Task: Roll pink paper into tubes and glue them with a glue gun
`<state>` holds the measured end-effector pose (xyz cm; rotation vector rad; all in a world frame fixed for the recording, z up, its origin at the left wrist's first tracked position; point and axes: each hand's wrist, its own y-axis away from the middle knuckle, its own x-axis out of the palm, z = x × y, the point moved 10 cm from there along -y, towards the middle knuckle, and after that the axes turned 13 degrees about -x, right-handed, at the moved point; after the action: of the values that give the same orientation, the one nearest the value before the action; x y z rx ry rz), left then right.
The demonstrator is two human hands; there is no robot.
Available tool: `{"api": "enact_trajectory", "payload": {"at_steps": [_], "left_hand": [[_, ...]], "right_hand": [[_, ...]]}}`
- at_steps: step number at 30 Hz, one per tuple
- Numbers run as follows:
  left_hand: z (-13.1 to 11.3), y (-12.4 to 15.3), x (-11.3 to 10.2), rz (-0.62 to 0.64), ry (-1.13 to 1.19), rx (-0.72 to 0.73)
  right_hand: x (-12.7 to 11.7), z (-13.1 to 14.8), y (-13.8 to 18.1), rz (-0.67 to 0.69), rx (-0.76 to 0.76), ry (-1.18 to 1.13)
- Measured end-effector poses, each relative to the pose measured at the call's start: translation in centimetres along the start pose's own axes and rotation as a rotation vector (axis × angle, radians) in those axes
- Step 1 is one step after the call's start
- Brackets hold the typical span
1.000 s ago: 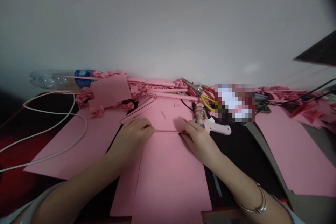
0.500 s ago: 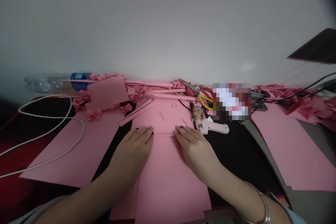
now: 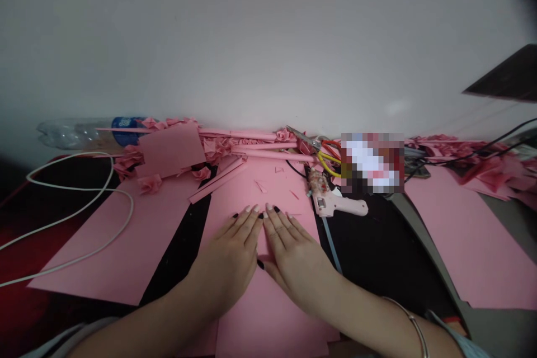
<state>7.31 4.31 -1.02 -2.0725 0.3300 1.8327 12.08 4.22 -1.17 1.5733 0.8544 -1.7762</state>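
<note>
My left hand (image 3: 232, 260) lies flat on a pink paper sheet (image 3: 268, 319), its fingers straight and pointing away from me. Close beside it, my right hand (image 3: 300, 265) presses flat on the same sheet, thumb spread, the fingertips of both nearly meeting. The top edge of this sheet is under the fingers, so any fold there is largely hidden. Beneath and beyond it extends more pink paper (image 3: 235, 184), with small paper scraps (image 3: 260, 185) on it. Right of my right hand are a pink glue gun (image 3: 342, 205) and a thin pale blue stick (image 3: 331, 243).
Paper roses (image 3: 150, 183) and rolled paper tubes (image 3: 264, 154) crowd the wall side. Yellow-handled scissors (image 3: 329, 164) lie beyond the glue gun. A plastic bottle (image 3: 75, 131) and white cable (image 3: 130, 218) are left; another pink sheet (image 3: 470, 240) lies right.
Both hands have slid inward along the paper's top edge until they nearly touch, fingers now flatter. The pale blue stick by the glue gun has come into view.
</note>
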Motion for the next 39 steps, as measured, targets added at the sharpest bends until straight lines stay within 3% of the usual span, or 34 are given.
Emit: {"api": "enact_trajectory", "payload": {"at_steps": [8,14,18,24,31,39], "left_hand": [[1.5,0.5,-0.6,0.035,-0.199,-0.092],[2.7,0.4,-1.6,0.039,-0.247,-0.162],[3.0,-0.2,-2.3,0.022,-0.181,-0.16],[4.6,-1.1,-3.7,-0.109,0.025,-0.19],[6.6,-2.3,-1.8,-0.014,0.209,-0.234],[7.4,-2.8,-1.5,-0.04,0.423,-0.177]], "right_hand": [[-1.3,-2.2,1.5,0.049,0.116,0.112],[-1.4,-3.0,2.3,0.016,0.122,0.194],[-2.3,-3.7,2.0,-0.116,0.117,0.089],[-3.2,-5.4,1.2,-0.306,0.109,-0.221],[-1.7,-7.2,1.0,-0.283,0.234,-0.402],[-2.5,-7.1,0.9,-0.342,0.181,-0.353]]}}
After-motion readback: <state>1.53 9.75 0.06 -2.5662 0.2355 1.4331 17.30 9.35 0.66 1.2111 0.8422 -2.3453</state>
